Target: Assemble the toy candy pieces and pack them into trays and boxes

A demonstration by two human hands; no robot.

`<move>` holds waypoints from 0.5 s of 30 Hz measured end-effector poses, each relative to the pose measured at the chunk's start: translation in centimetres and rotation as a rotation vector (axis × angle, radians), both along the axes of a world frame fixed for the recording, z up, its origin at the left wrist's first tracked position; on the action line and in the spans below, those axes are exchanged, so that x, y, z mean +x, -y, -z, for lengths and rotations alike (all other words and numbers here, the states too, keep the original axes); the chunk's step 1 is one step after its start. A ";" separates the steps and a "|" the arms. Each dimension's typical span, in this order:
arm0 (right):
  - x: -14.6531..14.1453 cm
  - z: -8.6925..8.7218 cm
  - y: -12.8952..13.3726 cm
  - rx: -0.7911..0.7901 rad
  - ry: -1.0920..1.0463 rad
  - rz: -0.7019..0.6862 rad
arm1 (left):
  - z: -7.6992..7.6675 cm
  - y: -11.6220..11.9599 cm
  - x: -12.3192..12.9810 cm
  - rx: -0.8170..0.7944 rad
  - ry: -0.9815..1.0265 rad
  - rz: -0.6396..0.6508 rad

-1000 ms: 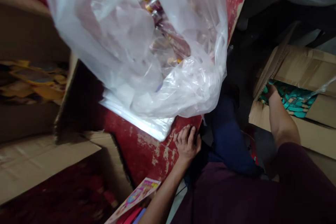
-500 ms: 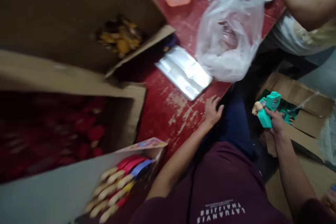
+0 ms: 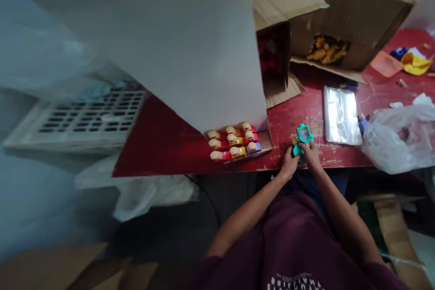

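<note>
My two hands meet at the near edge of a worn red table [image 3: 282, 147], both gripping a teal plastic toy [image 3: 303, 137] with a small window on its face. My left hand [image 3: 289, 164] holds its lower left side, and my right hand [image 3: 311, 154] holds it from below. To the left of my hands sits an open cardboard tray [image 3: 264, 142] holding several small toys with doll heads and coloured bases. A silver foil bag [image 3: 340, 115] lies flat to the right of my hands.
A crumpled clear plastic bag [image 3: 397, 140] lies at the table's right edge. Brown cardboard boxes [image 3: 353, 16] stand at the back, and a large grey board [image 3: 152, 50] leans over the left. A white grid crate [image 3: 81, 118] sits further left.
The view has swung, moving the boxes and bag to new places. The teal toy has gone from my right hand beside the floor box to both hands at the table edge.
</note>
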State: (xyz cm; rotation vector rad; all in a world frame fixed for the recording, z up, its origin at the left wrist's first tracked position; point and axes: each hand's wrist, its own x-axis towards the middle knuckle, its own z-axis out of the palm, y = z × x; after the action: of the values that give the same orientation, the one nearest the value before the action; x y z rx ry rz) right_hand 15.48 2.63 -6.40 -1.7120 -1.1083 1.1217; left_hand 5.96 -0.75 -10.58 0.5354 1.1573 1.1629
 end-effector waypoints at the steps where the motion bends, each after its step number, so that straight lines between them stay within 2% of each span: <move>1: -0.1 -0.2 -1.0 -0.011 0.060 -0.053 | 0.3 -0.6 -0.3 -0.007 0.027 -0.029; 3: 0.0 -0.6 -2.8 -0.036 0.181 -0.134 | 0.8 -1.5 -0.9 -0.028 0.061 -0.063; 6: 0.3 -1.3 -4.7 -0.076 0.338 -0.173 | 1.6 -2.1 -1.8 -0.067 0.069 -0.058; 11: 1.4 -2.7 -4.8 -0.043 0.482 -0.130 | 2.0 -2.1 -3.7 -0.059 0.094 0.065; 13: 3.2 -4.1 -4.3 0.025 0.539 -0.073 | 1.7 -1.9 -4.5 -0.044 0.120 0.113; 15: 6.9 -6.4 -3.9 0.115 0.614 0.049 | 1.4 -1.6 -5.1 -0.037 0.153 0.154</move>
State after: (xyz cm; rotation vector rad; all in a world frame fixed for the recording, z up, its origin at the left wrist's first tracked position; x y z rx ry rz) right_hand 22.35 6.54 -0.02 -2.0354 -1.4496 0.4871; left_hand 0.82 0.85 -11.97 0.4899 0.9871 1.0294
